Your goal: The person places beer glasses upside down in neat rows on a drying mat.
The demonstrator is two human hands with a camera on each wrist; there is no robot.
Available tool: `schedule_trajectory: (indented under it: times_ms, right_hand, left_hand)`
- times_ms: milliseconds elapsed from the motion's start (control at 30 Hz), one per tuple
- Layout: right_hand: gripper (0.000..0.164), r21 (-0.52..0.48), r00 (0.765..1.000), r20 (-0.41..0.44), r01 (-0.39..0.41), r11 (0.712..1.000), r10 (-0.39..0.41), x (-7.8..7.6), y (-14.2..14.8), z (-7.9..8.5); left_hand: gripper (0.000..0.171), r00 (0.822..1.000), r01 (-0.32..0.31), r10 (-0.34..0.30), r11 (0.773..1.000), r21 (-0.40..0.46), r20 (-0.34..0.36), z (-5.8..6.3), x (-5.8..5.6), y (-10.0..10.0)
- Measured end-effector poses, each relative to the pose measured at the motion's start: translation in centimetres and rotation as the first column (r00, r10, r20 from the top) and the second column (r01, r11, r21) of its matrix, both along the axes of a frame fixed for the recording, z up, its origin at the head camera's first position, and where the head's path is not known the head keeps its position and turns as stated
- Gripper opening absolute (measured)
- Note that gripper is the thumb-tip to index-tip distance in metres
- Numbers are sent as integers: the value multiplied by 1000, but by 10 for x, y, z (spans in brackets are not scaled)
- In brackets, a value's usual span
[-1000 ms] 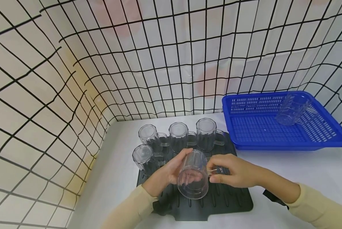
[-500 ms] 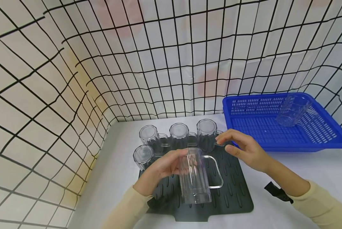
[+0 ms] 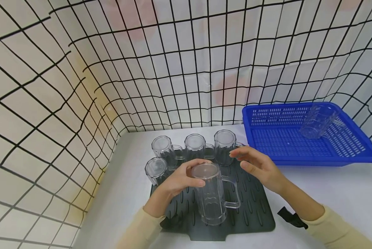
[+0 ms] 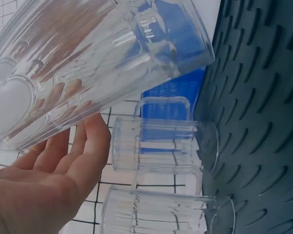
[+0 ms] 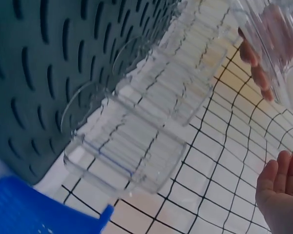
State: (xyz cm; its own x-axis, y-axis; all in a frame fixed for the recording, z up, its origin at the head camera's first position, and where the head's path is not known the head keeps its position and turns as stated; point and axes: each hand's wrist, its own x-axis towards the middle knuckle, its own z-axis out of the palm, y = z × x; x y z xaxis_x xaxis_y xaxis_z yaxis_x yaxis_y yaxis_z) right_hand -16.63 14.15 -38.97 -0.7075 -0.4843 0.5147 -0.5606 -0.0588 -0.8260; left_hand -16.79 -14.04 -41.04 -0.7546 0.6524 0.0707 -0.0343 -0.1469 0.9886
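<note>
My left hand [image 3: 177, 181] grips a clear ribbed mug [image 3: 210, 199] around its upper end, thumb in front. The mug stands nearly upright with its base up, close over the dark drying mat [image 3: 251, 216], its handle pointing right. In the left wrist view its broad rim end points toward the mat, and curved fingers [image 4: 90, 141] lie against the other end. My right hand [image 3: 265, 171] is raised to the right of the mug, holding nothing, fingers loosely bent. Its fingertips overlap the handle of the back right mug [image 3: 224, 145].
Two more upturned mugs, a left one [image 3: 162, 147] and a middle one [image 3: 194, 147], complete the mat's back row. Another mug [image 3: 156, 169] stands in front at left. A blue basket [image 3: 298, 162] holds one mug [image 3: 315, 126]. Black wire grid [image 3: 207, 69] encloses the table.
My right hand lets go of the mug's handle and moves up to the right. The mug turns in my left hand from tilted, base away, to nearly upright with its base up.
</note>
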Motion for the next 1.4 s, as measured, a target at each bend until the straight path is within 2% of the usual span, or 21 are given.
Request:
schedule_trajectory:
  times_ms: [200, 333, 467, 600, 800, 933, 1200, 1400]
  right_hand:
    - [31, -20, 997, 34, -68, 997, 69, 2, -7, -11]
    - [30, -28, 993, 52, -103, 994, 104, 3, -10, -16]
    - [31, -33, 990, 65, -121, 992, 123, 4, -13, -23]
    - [32, -9, 990, 82, -117, 993, 117, 4, -17, -32]
    - [34, 109, 998, 45, -39, 993, 34, 2, -27, -47]
    - [31, 141, 999, 49, -23, 990, 16, 0, -32, -55]
    - [29, 145, 999, 45, 12, 989, -19, -3, -40, -69]
    - [27, 156, 996, 29, 73, 985, -79, -7, -45, -75]
  left_hand:
    - [87, 995, 35, -28, 996, 76, -91, -5, 3, -1]
    - [83, 985, 48, -29, 993, 110, -172, -6, 5, -2]
    - [80, 957, 9, 16, 996, 83, -290, -5, 7, -3]
    - [79, 926, -50, 62, 998, 42, -371, -4, 9, -3]
    - [77, 904, -123, 118, 992, 14, -412, -11, 7, -7]
    - [77, 893, -152, 137, 988, -2, -430, -16, 4, -10]
    - [76, 892, -181, 151, 983, -31, -427, -22, -1, -16]
    - [77, 905, -166, 133, 985, -49, -404, -29, -5, -19]
